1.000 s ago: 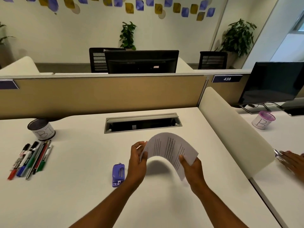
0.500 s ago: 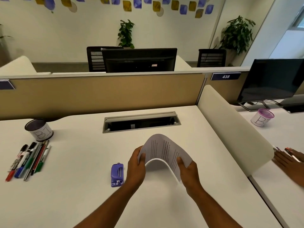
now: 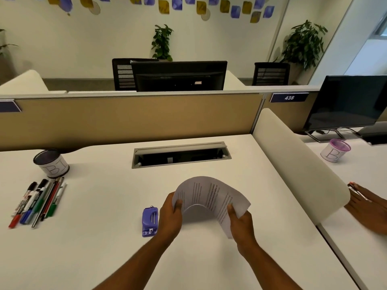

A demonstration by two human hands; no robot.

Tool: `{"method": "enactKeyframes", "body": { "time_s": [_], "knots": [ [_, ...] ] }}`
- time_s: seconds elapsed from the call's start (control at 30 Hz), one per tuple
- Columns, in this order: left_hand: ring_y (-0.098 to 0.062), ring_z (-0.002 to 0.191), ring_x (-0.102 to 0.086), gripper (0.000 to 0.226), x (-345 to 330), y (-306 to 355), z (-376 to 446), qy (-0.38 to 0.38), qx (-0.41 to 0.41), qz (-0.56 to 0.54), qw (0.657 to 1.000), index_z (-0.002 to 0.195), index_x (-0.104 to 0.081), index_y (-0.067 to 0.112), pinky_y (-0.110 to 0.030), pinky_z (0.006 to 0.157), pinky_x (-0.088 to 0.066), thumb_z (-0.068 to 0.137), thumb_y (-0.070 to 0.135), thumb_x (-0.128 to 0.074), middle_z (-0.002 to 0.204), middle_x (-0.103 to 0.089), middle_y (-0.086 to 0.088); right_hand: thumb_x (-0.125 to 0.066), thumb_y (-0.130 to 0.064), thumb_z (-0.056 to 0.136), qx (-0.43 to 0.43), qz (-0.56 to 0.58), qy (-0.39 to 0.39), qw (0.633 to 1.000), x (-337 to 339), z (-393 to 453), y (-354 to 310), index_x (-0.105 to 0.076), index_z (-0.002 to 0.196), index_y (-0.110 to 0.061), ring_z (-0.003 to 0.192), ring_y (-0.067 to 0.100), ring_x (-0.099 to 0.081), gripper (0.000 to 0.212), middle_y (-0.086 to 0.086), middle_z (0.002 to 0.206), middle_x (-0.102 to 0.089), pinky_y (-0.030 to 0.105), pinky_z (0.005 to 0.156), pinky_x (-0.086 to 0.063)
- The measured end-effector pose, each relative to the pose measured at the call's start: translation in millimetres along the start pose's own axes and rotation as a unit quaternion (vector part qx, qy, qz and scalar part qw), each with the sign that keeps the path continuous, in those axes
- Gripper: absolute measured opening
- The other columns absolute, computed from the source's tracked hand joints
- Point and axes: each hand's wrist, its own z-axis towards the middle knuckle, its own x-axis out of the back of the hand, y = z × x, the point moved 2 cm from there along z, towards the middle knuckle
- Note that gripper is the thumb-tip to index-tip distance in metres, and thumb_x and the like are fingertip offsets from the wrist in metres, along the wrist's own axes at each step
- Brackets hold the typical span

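Observation:
A thin stack of printed white sheets [image 3: 209,195] arches upward above the white desk [image 3: 94,237]. My left hand [image 3: 170,216] grips its left edge and my right hand [image 3: 240,221] grips its right edge, thumbs on top. A purple stapler [image 3: 149,220] lies flat on the desk just left of my left hand, not touched.
Several markers and pens [image 3: 38,200] lie at the left beside a labelled pen cup [image 3: 51,163]. A cable tray slot [image 3: 181,154] sits behind the paper. A rounded white divider [image 3: 297,164] bounds the right side; another person's hand [image 3: 368,208] and a pink cup [image 3: 335,150] are beyond it.
Both hands have come closer together and a little toward me, so the sheets bow up more sharply. The other person's hand on the right has shifted slightly.

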Motion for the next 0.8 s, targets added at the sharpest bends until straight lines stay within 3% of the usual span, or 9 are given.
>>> {"method": "enactKeyframes", "body": {
  "time_s": [0.1,0.17,0.23,0.3,0.4,0.5,0.57,0.67,0.8],
  "knots": [
    [-0.022,0.132,-0.048,0.051,6,11,6,0.072,-0.002,-0.039,0.997,0.14,-0.042,0.022,-0.034,0.104,-0.046,0.094,0.016,-0.063,0.143,-0.049,0.0,-0.058,-0.028,0.102,-0.039,0.072,0.016,0.997,6,4,-8,-0.063,0.123,-0.021,0.095,0.027,-0.072,0.023,0.005,0.104,-0.075,0.033,0.064,-0.06],
    [-0.026,0.141,-0.038,0.075,14,21,11,0.144,0.067,-0.086,0.984,0.148,-0.03,0.023,-0.042,0.112,-0.037,0.087,0.015,-0.073,0.155,-0.035,-0.002,-0.06,-0.023,0.101,-0.077,0.147,0.003,0.986,7,3,-16,-0.063,0.124,-0.02,0.095,0.034,-0.073,0.023,0.012,0.107,-0.076,0.042,0.068,-0.061],
    [-0.031,0.144,-0.033,0.088,18,29,16,0.164,0.145,-0.139,0.966,0.152,-0.02,0.024,-0.047,0.113,-0.034,0.084,0.022,-0.077,0.159,-0.026,-0.005,-0.061,-0.02,0.099,-0.103,0.222,-0.029,0.969,5,0,-21,-0.064,0.121,-0.022,0.094,0.036,-0.075,0.022,0.014,0.108,-0.078,0.048,0.07,-0.062],
    [-0.029,0.134,-0.043,0.082,14,30,19,0.113,0.187,-0.208,0.953,0.151,-0.023,0.018,-0.043,0.109,-0.037,0.087,0.028,-0.074,0.15,-0.038,-0.008,-0.062,-0.019,0.099,-0.123,0.266,-0.056,0.955,2,-3,-24,-0.064,0.121,-0.022,0.096,0.038,-0.075,0.023,0.016,0.11,-0.077,0.053,0.073,-0.062],
    [-0.027,0.111,-0.064,0.04,3,31,20,-0.005,0.185,-0.341,0.922,0.133,-0.048,0.014,-0.041,0.09,-0.053,0.095,0.02,-0.062,0.123,-0.065,-0.008,-0.061,-0.019,0.098,-0.136,0.29,-0.087,0.943,-7,-5,-24,-0.062,0.128,-0.019,0.112,0.046,-0.066,0.03,0.022,0.12,-0.072,0.065,0.091,-0.054],
    [-0.025,0.094,-0.072,0.026,4,39,21,-0.003,0.142,-0.331,0.933,0.124,-0.054,0.021,-0.039,0.069,-0.062,0.1,0.013,-0.054,0.111,-0.071,-0.005,-0.062,-0.018,0.097,-0.128,0.298,-0.121,0.938,-11,-6,-23,-0.058,0.135,-0.018,0.12,0.048,-0.06,0.038,0.024,0.126,-0.068,0.067,0.099,-0.05],
    [-0.025,0.093,-0.071,0.026,9,44,23,0.016,0.112,-0.315,0.942,0.123,-0.055,0.022,-0.038,0.068,-0.062,0.1,0.009,-0.052,0.108,-0.07,-0.004,-0.065,-0.014,0.093,-0.108,0.307,-0.14,0.935,-6,-5,-25,-0.057,0.137,-0.018,0.122,0.046,-0.061,0.045,0.024,0.128,-0.067,0.064,0.098,-0.052],
    [-0.028,0.1,-0.069,0.022,21,48,25,0.028,0.07,-0.254,0.964,0.121,-0.057,0.016,-0.049,0.082,-0.061,0.101,0.009,-0.05,0.112,-0.069,-0.007,-0.065,-0.015,0.092,-0.082,0.317,-0.157,0.932,12,9,-29,-0.056,0.14,-0.015,0.12,0.039,-0.064,0.049,0.023,0.134,-0.064,0.054,0.1,-0.054],
    [-0.025,0.101,-0.07,0.019,26,52,22,0.005,-0.005,-0.152,0.988,0.119,-0.057,0.016,-0.048,0.081,-0.062,0.103,0.016,-0.048,0.112,-0.069,-0.004,-0.071,-0.025,0.089,-0.05,0.137,-0.159,0.976,32,22,-41,-0.062,0.135,-0.025,0.108,0.03,-0.072,0.046,0.013,0.123,-0.073,0.043,0.089,-0.058]
  ]
}}
